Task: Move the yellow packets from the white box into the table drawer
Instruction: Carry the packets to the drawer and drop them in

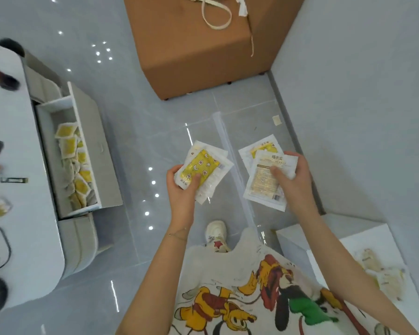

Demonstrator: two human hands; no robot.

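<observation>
Grey tile floor (136,141), brown box (198,52) ahead; drawer (92,151) open left; left hand (182,189), right hand (293,177): grip closed on yellow packets (203,165).

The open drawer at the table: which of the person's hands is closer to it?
Left. The left hand, gripping yellow packets, is over the floor on the side toward the drawer. The right hand, holding a second stack, is farther off, beyond the left hand.

Left grip (182,189): arm outstretched, thumb pinching yellow plastic packets (203,165).
Right grip (294,176): arm outstretched, thumb clamping white-backed packets (264,184).
</observation>
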